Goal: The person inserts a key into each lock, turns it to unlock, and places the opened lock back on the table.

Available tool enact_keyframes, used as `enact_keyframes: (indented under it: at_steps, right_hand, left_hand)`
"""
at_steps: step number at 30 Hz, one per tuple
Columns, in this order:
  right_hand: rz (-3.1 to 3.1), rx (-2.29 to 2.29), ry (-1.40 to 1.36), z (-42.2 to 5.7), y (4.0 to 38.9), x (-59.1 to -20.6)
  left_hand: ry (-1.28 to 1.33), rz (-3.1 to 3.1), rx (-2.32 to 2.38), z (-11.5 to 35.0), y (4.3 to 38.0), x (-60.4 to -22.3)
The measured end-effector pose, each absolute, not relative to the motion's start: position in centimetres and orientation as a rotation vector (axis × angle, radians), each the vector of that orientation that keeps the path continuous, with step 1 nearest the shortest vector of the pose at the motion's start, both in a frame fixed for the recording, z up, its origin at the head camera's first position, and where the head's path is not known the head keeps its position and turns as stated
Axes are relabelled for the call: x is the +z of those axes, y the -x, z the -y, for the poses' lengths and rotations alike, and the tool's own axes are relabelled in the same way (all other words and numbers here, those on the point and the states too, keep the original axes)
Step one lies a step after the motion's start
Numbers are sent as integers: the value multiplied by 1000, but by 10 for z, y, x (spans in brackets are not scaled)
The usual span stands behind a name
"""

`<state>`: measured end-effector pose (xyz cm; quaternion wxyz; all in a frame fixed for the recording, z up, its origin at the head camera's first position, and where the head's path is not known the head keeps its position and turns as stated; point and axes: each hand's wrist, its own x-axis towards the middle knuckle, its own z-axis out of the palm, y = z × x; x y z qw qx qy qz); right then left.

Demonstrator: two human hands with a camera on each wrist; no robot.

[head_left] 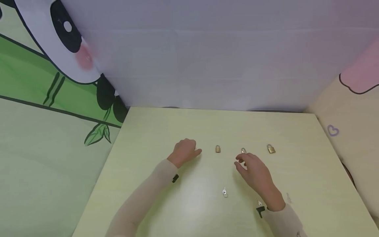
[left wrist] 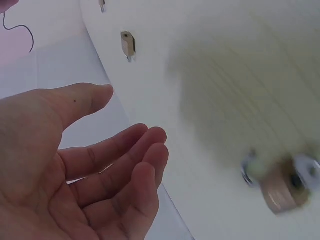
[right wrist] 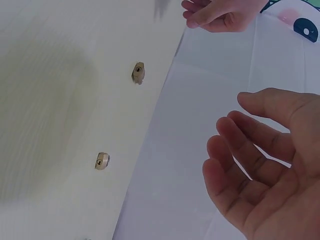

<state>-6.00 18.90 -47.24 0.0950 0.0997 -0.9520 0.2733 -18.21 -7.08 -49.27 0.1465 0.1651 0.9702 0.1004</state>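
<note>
My left hand [head_left: 185, 153] is held over the table at the left of the padlocks, its fingers loosely bent and nothing between them in the left wrist view. Nearest to it in the head view is a small brass padlock [head_left: 217, 149]. My right hand [head_left: 255, 171] overlaps the middle padlock [head_left: 243, 150], of which mainly the top shows. Thumb and fingers of that hand [right wrist: 265, 160] are apart and empty in the right wrist view. Right of it lies a third padlock [head_left: 270, 149], tilted. A brass padlock [left wrist: 280, 192] looks blurred at the lower right in the left wrist view.
A small key on a ring [head_left: 224, 192] lies on the pale table [head_left: 177, 125] between the forearms. Another key [head_left: 259, 202] shows beside the right wrist, and a faint small item [head_left: 288, 197] lies right of it. Printed cloth [head_left: 207, 65] hangs behind the table.
</note>
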Motion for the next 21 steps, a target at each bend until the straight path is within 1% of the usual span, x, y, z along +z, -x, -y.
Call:
enact_keyframes:
  at_steps: [11,21]
  right_hand:
    - [2816,764,-277,-199,49,-472]
    - [2836,798,-235,-208,44,-475]
  left_hand:
    - [-570,-2769,266,17,193,-496]
    - [-542,-2756,262,-9,201,-506]
